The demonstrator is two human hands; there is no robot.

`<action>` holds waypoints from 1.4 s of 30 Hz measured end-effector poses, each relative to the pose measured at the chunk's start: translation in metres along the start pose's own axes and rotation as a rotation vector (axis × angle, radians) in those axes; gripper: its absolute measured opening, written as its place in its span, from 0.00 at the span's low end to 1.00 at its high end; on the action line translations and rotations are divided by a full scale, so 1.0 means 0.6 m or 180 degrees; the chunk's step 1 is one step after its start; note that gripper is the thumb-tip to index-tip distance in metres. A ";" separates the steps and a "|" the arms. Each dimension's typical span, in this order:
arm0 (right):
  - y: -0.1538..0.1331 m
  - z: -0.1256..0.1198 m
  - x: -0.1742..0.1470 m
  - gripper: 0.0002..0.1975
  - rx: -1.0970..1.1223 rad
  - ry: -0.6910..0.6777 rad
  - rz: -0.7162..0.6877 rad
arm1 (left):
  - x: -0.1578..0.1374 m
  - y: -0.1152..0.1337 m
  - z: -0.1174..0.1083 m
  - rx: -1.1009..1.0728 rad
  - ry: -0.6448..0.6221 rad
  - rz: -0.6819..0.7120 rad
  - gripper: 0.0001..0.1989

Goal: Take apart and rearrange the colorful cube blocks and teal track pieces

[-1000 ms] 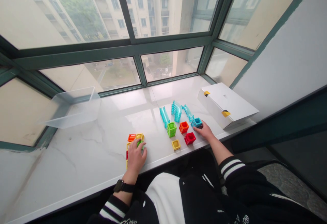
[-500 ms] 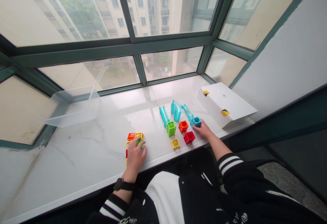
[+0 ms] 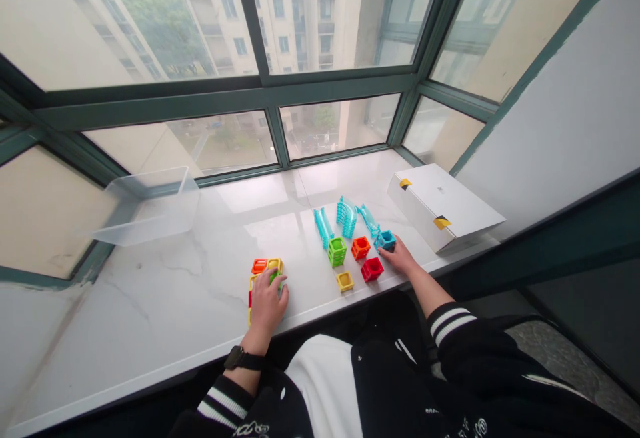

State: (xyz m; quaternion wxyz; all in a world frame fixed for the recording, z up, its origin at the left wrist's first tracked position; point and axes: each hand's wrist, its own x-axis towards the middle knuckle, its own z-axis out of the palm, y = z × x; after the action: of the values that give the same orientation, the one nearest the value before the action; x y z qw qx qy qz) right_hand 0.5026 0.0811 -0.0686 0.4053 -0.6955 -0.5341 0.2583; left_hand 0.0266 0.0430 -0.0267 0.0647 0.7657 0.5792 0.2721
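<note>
My left hand (image 3: 269, 298), with a black watch on its wrist, lies curled over a cluster of coloured toy blocks. Its fingers close round a green block (image 3: 275, 276), mostly hidden. A yellow block (image 3: 275, 265) and an orange block (image 3: 259, 266) show beyond the fingertips. My right hand (image 3: 400, 256) grips a blue block (image 3: 385, 239) from its near right side. This block touches the end of a clear blue slide piece (image 3: 369, 221). Left of it stand an orange-red block (image 3: 361, 247), a red block (image 3: 372, 269), a taller green block (image 3: 337, 252) and a low yellow block (image 3: 345, 282).
A straight blue track piece (image 3: 324, 228) and a curved blue track piece (image 3: 347, 217) lie behind the blocks. At the left is a clear plastic bin (image 3: 165, 215); at the right, a white box (image 3: 445, 205). Windows border the marble-patterned white counter (image 3: 190, 291).
The view has shifted slightly. Both hands stay at the same blocks, and no block has visibly moved.
</note>
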 end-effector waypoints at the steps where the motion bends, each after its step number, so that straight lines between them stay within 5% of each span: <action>1: 0.000 0.001 0.000 0.28 0.0044 -0.0033 0.0008 | 0.000 0.000 0.000 -0.0012 0.0000 -0.0002 0.12; 12: 0.022 -0.008 -0.025 0.45 0.0443 -0.0011 0.0127 | -0.002 -0.004 0.005 0.0035 0.0016 0.0040 0.12; 18: 0.013 -0.040 -0.058 0.37 0.0782 0.0389 0.0379 | -0.001 -0.003 0.003 -0.0050 0.0012 0.0012 0.12; 23: -0.070 -0.078 -0.084 0.24 0.0928 0.1426 0.0009 | -0.002 -0.003 0.006 -0.0163 0.0027 -0.0039 0.12; 26: -0.164 -0.084 -0.103 0.16 0.0947 0.1481 -0.0325 | 0.001 -0.008 0.010 -0.0377 0.0064 -0.0138 0.14; 30: -0.290 -0.059 -0.132 0.08 0.1087 0.0900 -0.0986 | 0.012 -0.028 0.005 -0.0895 0.0025 -0.0418 0.17; 33: -0.349 -0.014 -0.148 0.08 0.1681 0.0146 -0.1019 | 0.015 -0.048 -0.015 -0.1169 0.0072 -0.0485 0.18; 37: -0.375 0.073 -0.165 0.10 0.1749 -0.1224 -0.0916 | 0.002 -0.067 -0.036 -0.0655 0.0338 -0.0455 0.17; 42: -0.376 0.201 -0.192 0.13 0.0736 -0.2477 -0.0825 | -0.017 -0.069 -0.016 -0.0090 0.0281 -0.0464 0.20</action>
State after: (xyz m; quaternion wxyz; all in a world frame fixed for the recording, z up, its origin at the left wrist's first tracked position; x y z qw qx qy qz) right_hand 0.2526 0.0288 0.0473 0.2779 -0.4232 -0.6979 0.5066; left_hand -0.0150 0.0449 -0.0391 0.0696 0.7078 0.6317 0.3083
